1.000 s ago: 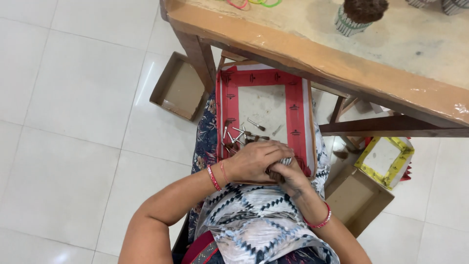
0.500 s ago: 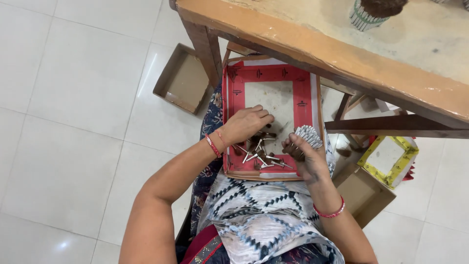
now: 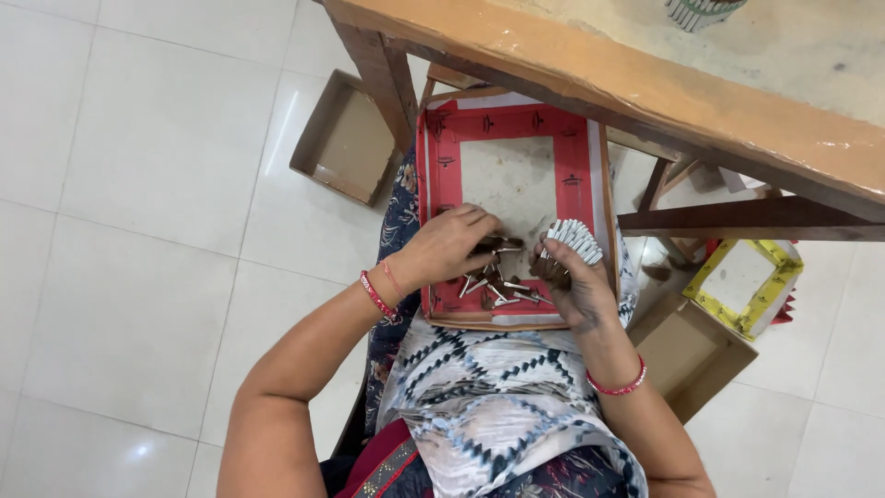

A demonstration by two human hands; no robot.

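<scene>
Tray (image 3: 441, 175): a shallow red-bordered card box on your lap, its far edge tucked under the near edge of the worktop (image 3: 590, 69). Bare pale floor at its middle.

Sticks (image 3: 502, 288): a small loose heap of short grey-tipped pieces at the tray's near edge, lying crossed over one another. They look light and thin, likely brittle at the tips and easily scattered. Judged best taken a few at a time by the shafts, pinched from above, not raked.

Left hand (image 3: 452, 247): palm down over the heap's left side, fingers (image 3: 479, 223) curled narrow onto the top pieces. Whether any piece is actually gripped cannot be told.

Right hand (image 3: 573, 281): at the tray's right edge, closed around a bundle (image 3: 572, 238) of the same sticks, pale ends fanned upward in a tight row. The bundle is held near its lower half; a loose grip would probably let the fan slide apart.

Also present: a brown carton (image 3: 346, 138) on the floor left of the tray, a yellow-rimmed box (image 3: 745, 275) and another brown carton (image 3: 687, 350) on the floor at your right, a red bangle on each wrist.
</scene>
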